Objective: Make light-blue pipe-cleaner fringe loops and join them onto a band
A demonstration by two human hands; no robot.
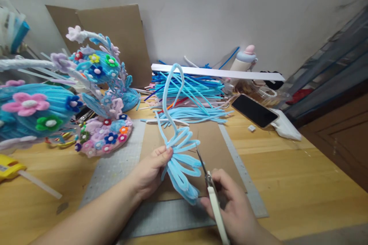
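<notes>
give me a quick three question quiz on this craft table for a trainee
1. Which grip holds the scissors, left or right?
2. True or false: the phone lies to the right of the flat cardboard sheet.
3. What colour are the looped stems in the left grip? A) red B) light blue C) dark green

Key: 1. the right grip; 2. true; 3. B
</notes>
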